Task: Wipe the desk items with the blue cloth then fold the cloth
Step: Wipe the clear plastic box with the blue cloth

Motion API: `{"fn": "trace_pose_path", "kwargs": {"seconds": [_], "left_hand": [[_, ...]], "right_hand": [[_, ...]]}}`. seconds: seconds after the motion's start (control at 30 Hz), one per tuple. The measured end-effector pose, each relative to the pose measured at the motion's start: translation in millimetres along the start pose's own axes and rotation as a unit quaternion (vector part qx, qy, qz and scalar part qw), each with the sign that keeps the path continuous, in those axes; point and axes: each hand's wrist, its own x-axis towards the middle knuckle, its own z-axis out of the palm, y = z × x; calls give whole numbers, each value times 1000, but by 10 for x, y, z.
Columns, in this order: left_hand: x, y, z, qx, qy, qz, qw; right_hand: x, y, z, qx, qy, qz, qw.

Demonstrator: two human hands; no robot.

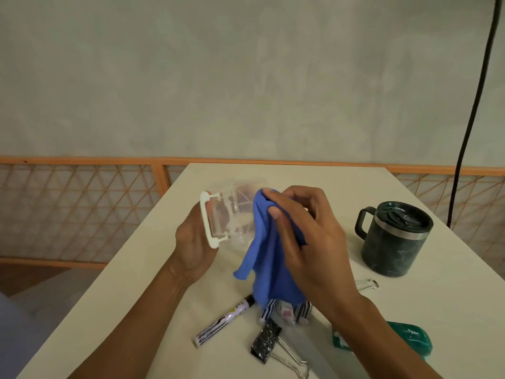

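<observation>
Head: mug [393, 243] near desk's [453, 310] right edge

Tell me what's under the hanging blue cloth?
Below the blue cloth lie a marker, its black tip near the hem, and some small striped packets. The cloth covers their upper ends, so what they are cannot be told.

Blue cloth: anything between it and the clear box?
Nothing visible. The right hand holds the blue cloth straight against the clear box, which the left hand holds above the table.
</observation>
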Motion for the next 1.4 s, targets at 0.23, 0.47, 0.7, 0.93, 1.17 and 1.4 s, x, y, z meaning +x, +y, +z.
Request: {"fn": "trace_pose_path", "kwargs": {"seconds": [0.23, 0.47, 0.7, 0.93, 1.17, 1.4], "left_hand": [[-21, 148, 171, 119, -17, 26, 992], [16, 97, 115, 206, 4, 33, 978], [5, 171, 138, 208, -29, 23, 977], [-61, 101, 194, 182, -37, 26, 982], [69, 48, 72, 226, 24, 55, 972], [83, 110, 8, 235, 89, 48, 967]], "right_hand": [[8, -37, -96, -1, 2, -34, 999], [-9, 86, -76, -61, -14, -63, 996], [33, 62, -125, -41, 29, -16, 999], [27, 4, -79, -3, -5, 17, 1000], [32, -47, -58, 29, -7, 24, 999], [32, -64, -123, 56, -22, 37, 998]]}}
